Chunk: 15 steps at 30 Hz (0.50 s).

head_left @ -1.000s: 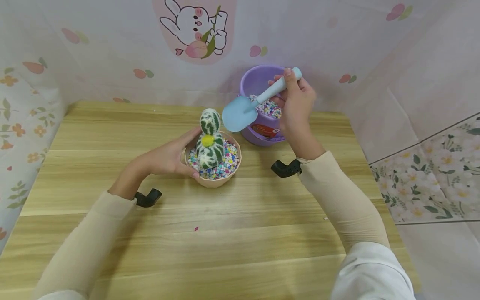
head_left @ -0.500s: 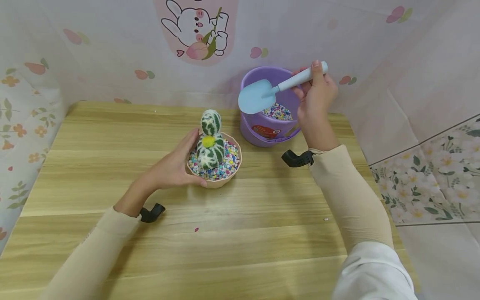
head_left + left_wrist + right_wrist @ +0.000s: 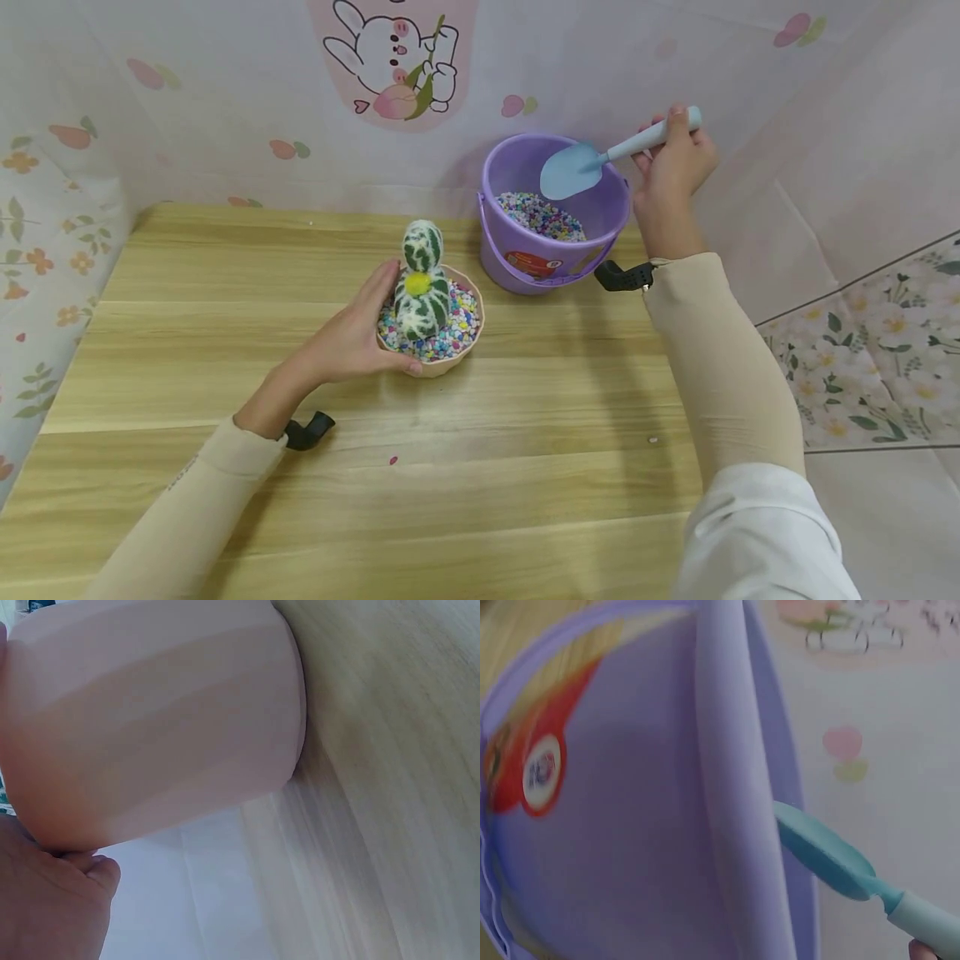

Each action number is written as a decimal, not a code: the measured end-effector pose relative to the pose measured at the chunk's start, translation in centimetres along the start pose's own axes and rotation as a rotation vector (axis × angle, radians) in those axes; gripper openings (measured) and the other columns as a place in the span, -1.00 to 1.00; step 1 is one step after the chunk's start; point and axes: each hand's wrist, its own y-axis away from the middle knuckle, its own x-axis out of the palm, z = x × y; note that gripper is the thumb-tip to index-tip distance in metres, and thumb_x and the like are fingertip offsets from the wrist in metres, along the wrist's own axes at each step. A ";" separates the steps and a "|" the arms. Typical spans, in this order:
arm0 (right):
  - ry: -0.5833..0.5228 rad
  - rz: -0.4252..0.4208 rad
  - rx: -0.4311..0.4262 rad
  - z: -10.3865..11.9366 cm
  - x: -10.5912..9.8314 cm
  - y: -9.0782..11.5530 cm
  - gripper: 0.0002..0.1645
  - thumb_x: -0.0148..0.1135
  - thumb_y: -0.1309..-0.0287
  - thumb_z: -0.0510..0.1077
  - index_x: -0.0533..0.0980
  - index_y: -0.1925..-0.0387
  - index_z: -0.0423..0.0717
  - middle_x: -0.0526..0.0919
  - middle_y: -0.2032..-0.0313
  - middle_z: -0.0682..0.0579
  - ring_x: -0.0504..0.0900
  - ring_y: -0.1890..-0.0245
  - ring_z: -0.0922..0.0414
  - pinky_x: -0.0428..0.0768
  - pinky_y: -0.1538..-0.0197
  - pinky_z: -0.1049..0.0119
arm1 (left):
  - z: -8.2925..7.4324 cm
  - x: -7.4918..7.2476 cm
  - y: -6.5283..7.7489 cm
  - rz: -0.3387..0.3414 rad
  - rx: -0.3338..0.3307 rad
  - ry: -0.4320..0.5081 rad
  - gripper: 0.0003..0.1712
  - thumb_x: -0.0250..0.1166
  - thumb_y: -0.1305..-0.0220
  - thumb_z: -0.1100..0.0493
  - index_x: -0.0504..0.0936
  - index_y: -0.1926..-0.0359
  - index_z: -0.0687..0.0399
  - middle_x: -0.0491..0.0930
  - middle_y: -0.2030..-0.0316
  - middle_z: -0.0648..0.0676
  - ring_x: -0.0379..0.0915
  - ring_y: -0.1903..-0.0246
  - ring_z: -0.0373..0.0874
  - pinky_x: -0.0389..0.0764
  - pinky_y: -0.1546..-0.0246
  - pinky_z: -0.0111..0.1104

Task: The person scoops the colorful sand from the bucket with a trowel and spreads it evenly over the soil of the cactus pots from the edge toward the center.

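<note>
My left hand [image 3: 352, 340] holds a pale peach flowerpot [image 3: 441, 367] by its left side, thumb at the near rim and fingers at the far side. In the pot a green-and-white striped toy cactus [image 3: 422, 315] with a yellow flower stands among colourful pebbles [image 3: 463, 321]. The left wrist view shows the smooth pot wall [image 3: 165, 712] close up. My right hand [image 3: 678, 171] grips the handle of a light blue trowel [image 3: 572, 171], its blade over the mouth of a purple bucket [image 3: 498, 254]. More pebbles [image 3: 542, 218] lie inside the bucket.
The bucket's purple handle [image 3: 551, 282] hangs down at its front. A wooden tabletop [image 3: 480, 500] bears a few stray pebbles, including a pink one [image 3: 393, 460]. A printed curtain [image 3: 615, 67] stands behind, and a floral-patterned wall covering [image 3: 885, 367] to the right.
My right hand has moved right and back with the trowel, taking the blade from beside the cactus to over the bucket. The left hand stays at the pot, its thumb slightly farther along the rim.
</note>
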 end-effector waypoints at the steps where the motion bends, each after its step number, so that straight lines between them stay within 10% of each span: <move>1: 0.016 -0.005 -0.001 0.1 -0.1 -0.3 -0.73 0.16 -0.33 -0.10 0.56 0.09 -0.22 0.63 0.26 -0.06 0.62 0.34 0.06 0.66 0.20 0.22 | 0.0 0.0 0.0 0.003 -0.004 0.001 0.62 0.60 0.24 -0.25 -0.39 -0.54 -0.01 -0.38 -0.54 0.07 -0.37 -0.51 0.04 -0.02 -0.42 0.07; 15: 0.215 0.120 0.006 -1.2 1.7 -1.6 -0.81 0.03 -0.42 -0.16 0.50 0.22 -0.20 0.50 0.07 0.03 0.59 0.07 0.10 0.61 0.00 0.32 | 0.1 0.3 0.0 0.000 -0.028 0.004 0.59 0.58 0.23 -0.30 -0.42 -0.54 -0.16 -0.38 -0.54 0.02 -0.38 -0.51 0.03 -0.02 -0.41 0.11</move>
